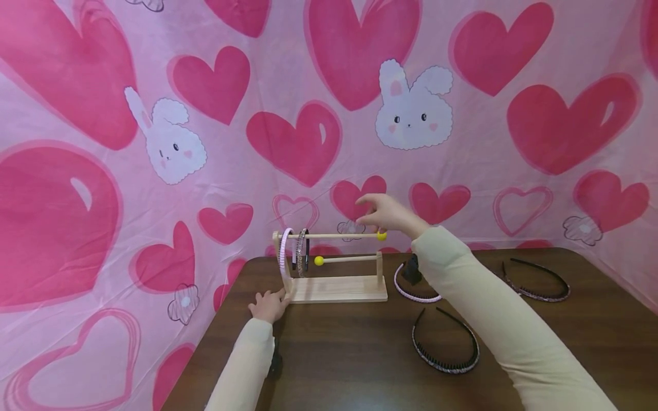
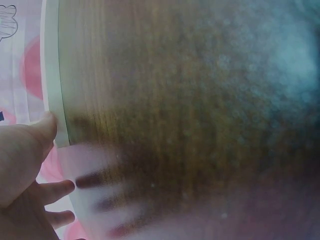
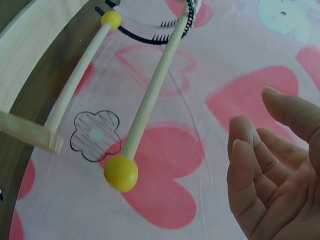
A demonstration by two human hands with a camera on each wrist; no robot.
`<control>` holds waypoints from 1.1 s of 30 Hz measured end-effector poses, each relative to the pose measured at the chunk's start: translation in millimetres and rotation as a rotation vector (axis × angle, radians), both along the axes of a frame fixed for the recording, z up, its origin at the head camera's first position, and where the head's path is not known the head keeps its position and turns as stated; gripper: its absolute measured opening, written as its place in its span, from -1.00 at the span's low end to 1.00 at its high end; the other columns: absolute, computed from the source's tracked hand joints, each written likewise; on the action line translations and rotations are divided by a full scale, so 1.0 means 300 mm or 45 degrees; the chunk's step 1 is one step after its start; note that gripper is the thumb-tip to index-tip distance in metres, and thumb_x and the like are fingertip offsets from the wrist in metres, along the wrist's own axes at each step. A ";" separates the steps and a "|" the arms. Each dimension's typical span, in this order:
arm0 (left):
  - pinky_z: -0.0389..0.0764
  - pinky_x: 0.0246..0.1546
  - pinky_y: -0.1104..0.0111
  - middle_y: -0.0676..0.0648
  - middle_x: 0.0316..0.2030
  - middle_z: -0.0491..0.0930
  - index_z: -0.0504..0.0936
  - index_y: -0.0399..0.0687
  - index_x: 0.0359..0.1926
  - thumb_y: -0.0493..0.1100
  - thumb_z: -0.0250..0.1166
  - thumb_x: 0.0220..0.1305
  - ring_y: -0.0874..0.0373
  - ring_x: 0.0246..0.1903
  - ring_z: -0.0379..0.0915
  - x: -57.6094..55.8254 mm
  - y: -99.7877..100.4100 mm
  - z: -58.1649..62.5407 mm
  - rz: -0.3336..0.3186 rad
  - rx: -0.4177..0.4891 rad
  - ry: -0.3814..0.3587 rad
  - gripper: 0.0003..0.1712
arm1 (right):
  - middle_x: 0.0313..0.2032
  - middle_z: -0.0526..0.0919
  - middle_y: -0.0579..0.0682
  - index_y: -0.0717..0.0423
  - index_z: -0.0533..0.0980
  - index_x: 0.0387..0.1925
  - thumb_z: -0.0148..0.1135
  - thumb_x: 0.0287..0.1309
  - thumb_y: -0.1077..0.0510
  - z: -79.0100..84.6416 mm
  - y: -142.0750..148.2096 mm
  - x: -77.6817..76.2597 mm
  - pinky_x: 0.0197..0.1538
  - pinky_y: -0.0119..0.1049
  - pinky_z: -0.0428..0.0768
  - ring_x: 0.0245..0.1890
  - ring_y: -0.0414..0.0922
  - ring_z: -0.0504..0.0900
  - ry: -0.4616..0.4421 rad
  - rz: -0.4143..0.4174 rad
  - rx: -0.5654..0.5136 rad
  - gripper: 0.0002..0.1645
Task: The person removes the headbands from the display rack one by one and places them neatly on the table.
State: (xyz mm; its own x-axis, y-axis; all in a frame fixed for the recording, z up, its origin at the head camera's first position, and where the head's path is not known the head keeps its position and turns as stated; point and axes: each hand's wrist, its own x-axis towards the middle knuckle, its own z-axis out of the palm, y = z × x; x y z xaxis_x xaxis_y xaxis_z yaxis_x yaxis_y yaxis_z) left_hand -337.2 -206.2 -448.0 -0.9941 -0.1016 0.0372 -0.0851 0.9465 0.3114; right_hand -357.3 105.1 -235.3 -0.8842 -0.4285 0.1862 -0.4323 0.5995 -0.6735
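A pink cloth backdrop (image 1: 288,68), softly creased and printed with glossy hearts and fluffy white rabbits, fills the space behind a dark, wood-grained table (image 1: 339,354). Cream sleeves reach in, the right sleeve (image 1: 493,302) stretching over the table's right side.

Between the hands stands a pale, smooth wooden stand (image 1: 336,289): a flat rectangular base, two uprights and two round rods, the upper one longer. A dark headband (image 1: 447,368) lies nearest the front, a curved hoop with comb-like teeth and a speckled band. Another speckled headband (image 1: 545,297) lies at the far right; a ribbed pink headband (image 1: 413,297) lies just right of the base, below the right forearm. On the upper rod's left end hang a ribbed pink hoop (image 1: 283,251) and, beside it, a glittery hoop (image 1: 301,254).

The right hand (image 1: 388,212) is raised above the upper rod's right end, thumb and loosely bent fingers apart, holding nothing. The left hand (image 1: 268,305) lies with fingers spread at the base's left end; the left wrist view is hazy, but the thumb seems to press the base's edge.

Smallest are the shiny round yellow balls, one capping the upper rod (image 1: 382,236), one the lower (image 1: 319,261).
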 end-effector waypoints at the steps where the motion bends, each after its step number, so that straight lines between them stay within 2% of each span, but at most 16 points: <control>1: 0.11 -0.04 -0.27 -0.39 0.09 0.34 0.41 -0.08 0.23 0.06 0.11 0.29 -0.36 0.09 0.08 0.002 0.000 0.001 -0.002 -0.003 0.005 -0.45 | -0.36 0.58 0.14 0.16 0.35 0.16 0.31 0.06 0.17 0.000 -0.011 -0.002 -0.41 -0.17 0.59 -0.53 0.10 0.58 -0.001 0.002 -0.002 -0.39; 5: 0.13 -0.08 -0.27 -0.38 0.07 0.37 0.44 -0.08 0.20 0.04 0.13 0.28 -0.37 0.08 0.10 0.012 0.002 0.008 -0.008 -0.012 0.025 -0.47 | -0.33 0.58 0.14 0.16 0.33 0.18 0.31 0.07 0.19 0.000 -0.052 -0.004 -0.41 -0.22 0.59 -0.60 -0.03 0.57 -0.006 0.024 -0.003 -0.37; 11: 0.14 -0.09 -0.28 -0.39 0.07 0.36 0.45 -0.09 0.20 0.04 0.12 0.29 -0.37 0.08 0.10 0.018 0.002 0.013 -0.015 -0.018 0.035 -0.48 | -0.35 0.58 0.11 0.14 0.27 0.24 0.30 0.07 0.19 -0.012 -0.113 -0.006 -0.42 -0.25 0.59 -0.58 -0.02 0.56 -0.039 0.043 -0.021 -0.30; 15: 0.14 -0.09 -0.27 -0.38 0.07 0.36 0.45 -0.08 0.20 0.04 0.12 0.29 -0.36 0.09 0.10 0.016 0.005 0.013 -0.014 -0.014 0.037 -0.48 | -0.36 0.59 0.10 0.11 0.26 0.25 0.30 0.07 0.21 -0.032 -0.155 -0.010 -0.48 -0.27 0.57 -0.63 -0.07 0.55 -0.062 0.040 -0.029 -0.30; 23: 0.13 -0.07 -0.27 -0.38 0.07 0.37 0.44 -0.08 0.21 0.03 0.12 0.30 -0.35 0.07 0.11 0.016 0.010 0.016 -0.007 -0.002 0.042 -0.48 | -0.40 0.58 0.13 0.07 0.26 0.25 0.31 0.05 0.21 -0.072 -0.231 -0.003 -0.41 -0.17 0.58 -0.63 -0.10 0.55 -0.038 0.057 -0.024 -0.28; 28: 0.13 -0.06 -0.27 -0.38 0.07 0.36 0.42 -0.09 0.22 0.02 0.11 0.30 -0.35 0.08 0.10 0.020 0.009 0.018 -0.008 0.004 0.037 -0.48 | -0.41 0.58 0.09 0.04 0.24 0.27 0.32 0.05 0.18 -0.098 -0.267 0.002 -0.50 -0.29 0.55 -0.61 -0.11 0.54 -0.051 0.049 -0.069 -0.25; 33: 0.12 -0.06 -0.27 -0.38 0.07 0.37 0.43 -0.08 0.22 0.02 0.12 0.29 -0.35 0.08 0.10 0.021 0.008 0.019 -0.006 -0.002 0.039 -0.48 | -0.41 0.56 0.04 0.04 0.22 0.29 0.31 0.06 0.18 -0.126 -0.298 -0.002 -0.49 -0.28 0.55 -0.58 -0.10 0.56 -0.040 0.027 -0.105 -0.24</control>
State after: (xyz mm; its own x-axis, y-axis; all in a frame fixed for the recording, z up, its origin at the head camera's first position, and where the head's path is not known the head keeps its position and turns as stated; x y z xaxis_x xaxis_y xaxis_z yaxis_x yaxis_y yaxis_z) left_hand -330.8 -203.9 -442.2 -0.9930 -0.0970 0.0676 -0.0712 0.9473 0.3123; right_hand -357.8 15.7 -273.3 -0.8810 -0.4315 0.1941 -0.4224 0.5326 -0.7334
